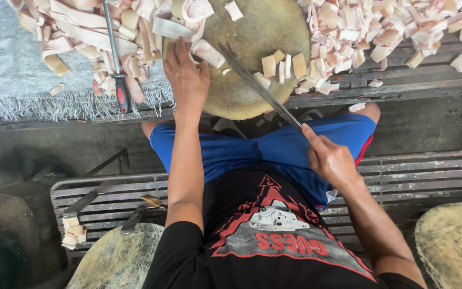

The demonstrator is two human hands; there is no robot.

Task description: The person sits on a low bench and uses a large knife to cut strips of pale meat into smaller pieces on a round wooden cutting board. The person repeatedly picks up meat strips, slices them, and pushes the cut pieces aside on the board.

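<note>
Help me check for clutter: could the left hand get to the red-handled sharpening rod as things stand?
Probably yes. The left hand rests on a strip at the round chopping block, and the sharpening rod lies on top of the strips just beside it, uncovered.

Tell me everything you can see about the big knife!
The knife has a long, thin, grey metal blade. The right hand grips its handle, which is hidden inside the fist. The blade slants up and left across the round wooden chopping block, its far end near a pale strip under the left hand. Small cut pieces lie on the block just beside the blade.
</note>
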